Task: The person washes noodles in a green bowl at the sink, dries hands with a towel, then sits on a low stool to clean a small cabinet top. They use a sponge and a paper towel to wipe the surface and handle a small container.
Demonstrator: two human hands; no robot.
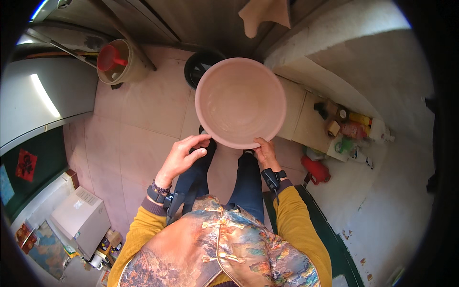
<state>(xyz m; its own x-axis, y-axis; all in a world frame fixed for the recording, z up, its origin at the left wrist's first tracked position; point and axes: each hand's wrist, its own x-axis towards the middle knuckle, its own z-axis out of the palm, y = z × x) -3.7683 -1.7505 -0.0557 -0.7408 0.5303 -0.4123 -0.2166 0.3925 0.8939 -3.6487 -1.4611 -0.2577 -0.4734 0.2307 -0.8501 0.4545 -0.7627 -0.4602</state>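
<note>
A round pink plastic basin (pixel 217 83) is held out in front of me above the floor, its hollow side facing up. Nothing solid shows inside it, though faint ripples or rings mark its bottom. At the near right edge, my right hand (pixel 266 154) grips the rim, thumb on top and the other fingers hidden below. My left hand (pixel 180 157) is just off the near left rim, its fingers stretched out and nothing in it. Whether its fingertips touch the basin I cannot tell. Both wrists wear dark bands.
Behind the basin stands a black tub (pixel 193 71). A pale bucket (pixel 136 64) holding a red dipper (pixel 109 58) sits at the far left. On the right, a low ledge (pixel 311 126) carries bottles and packages, near a red object (pixel 315 170). A cloth (pixel 265 18) hangs at the far side.
</note>
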